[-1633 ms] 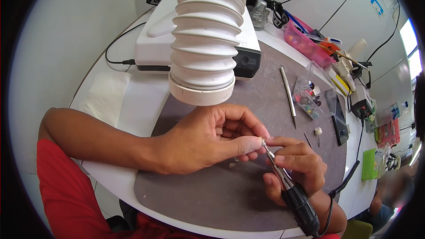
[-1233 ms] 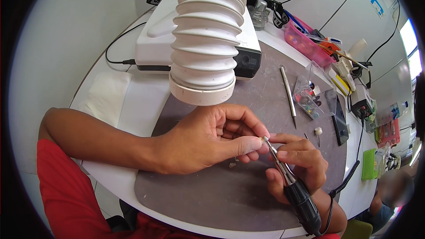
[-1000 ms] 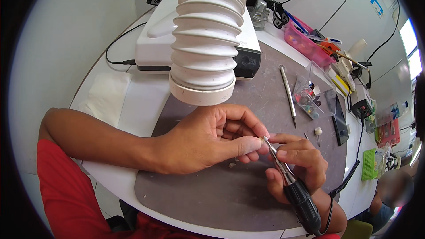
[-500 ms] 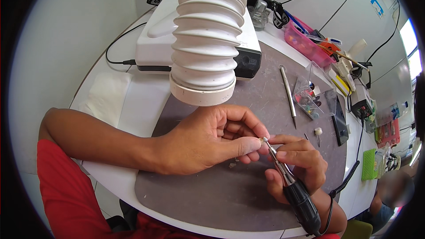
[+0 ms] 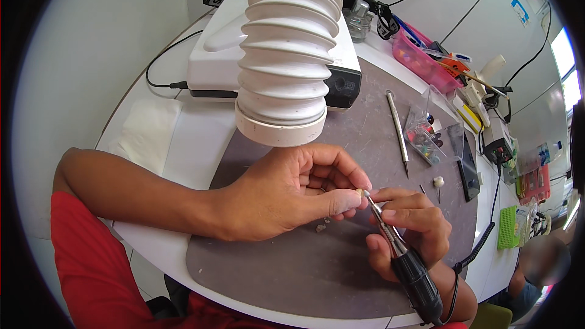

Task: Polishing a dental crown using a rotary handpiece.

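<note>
My left hand pinches a tiny pale piece between thumb and fingertips above the grey work mat. My right hand grips a black rotary handpiece like a pen. Its thin metal tip touches the pale piece. A coiled black cord runs off from the handpiece toward the right.
A white ribbed suction hose hangs just above my hands, in front of a white box unit. On the mat lie a metal hand tool, a clear case of small burs and a small white bit. A pink tray and gear crowd the right.
The handpiece tip has shifted slightly against the small piece; both hands stay in nearly the same place.
</note>
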Tool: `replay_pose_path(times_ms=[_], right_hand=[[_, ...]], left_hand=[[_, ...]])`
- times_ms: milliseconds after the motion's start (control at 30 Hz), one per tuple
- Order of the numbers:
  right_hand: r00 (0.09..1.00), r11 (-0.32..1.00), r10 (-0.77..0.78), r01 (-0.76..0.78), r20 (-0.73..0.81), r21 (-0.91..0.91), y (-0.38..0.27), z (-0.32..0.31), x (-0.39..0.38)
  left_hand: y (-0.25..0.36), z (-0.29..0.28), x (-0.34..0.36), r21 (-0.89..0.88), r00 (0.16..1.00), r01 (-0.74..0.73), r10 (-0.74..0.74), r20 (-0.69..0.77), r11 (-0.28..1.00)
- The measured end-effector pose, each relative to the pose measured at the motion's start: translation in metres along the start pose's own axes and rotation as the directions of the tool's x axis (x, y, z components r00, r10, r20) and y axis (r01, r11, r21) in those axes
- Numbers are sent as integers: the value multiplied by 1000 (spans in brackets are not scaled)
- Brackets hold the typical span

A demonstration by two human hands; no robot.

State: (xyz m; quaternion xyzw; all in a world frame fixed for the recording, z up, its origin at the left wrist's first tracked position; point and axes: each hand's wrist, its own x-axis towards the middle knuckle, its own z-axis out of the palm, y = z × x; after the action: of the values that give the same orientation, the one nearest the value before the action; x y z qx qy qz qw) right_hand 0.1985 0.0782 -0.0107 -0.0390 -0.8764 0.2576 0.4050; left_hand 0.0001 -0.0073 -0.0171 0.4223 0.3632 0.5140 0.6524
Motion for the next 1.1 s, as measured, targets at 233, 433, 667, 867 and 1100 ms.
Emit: replay_pose_path(times_ms=[233,433,667,867,1100], right_hand=[[1000,1000,-15,15,8,3,0,0,0],[1000,1000,-14,14,-25,14,2,2,0],[1000,1000,23,-23,-17,-6,-1,1,0],[1000,1000,5,-5,0,-2,-1,1,0],[1000,1000,-16,16,19,-7,-1,0,1]], left_hand=[[1,1,1,3,1000,-1,1,-2,1000],[-1,1,-1,-21,1000,-7,7,-24,1000],[0,0,1,-11,1000,7,-7,-12,1000],[1,0,0,20,1000,5,-5,-3,1000],[0,0,1,11,1000,8,-8,0,1000]])
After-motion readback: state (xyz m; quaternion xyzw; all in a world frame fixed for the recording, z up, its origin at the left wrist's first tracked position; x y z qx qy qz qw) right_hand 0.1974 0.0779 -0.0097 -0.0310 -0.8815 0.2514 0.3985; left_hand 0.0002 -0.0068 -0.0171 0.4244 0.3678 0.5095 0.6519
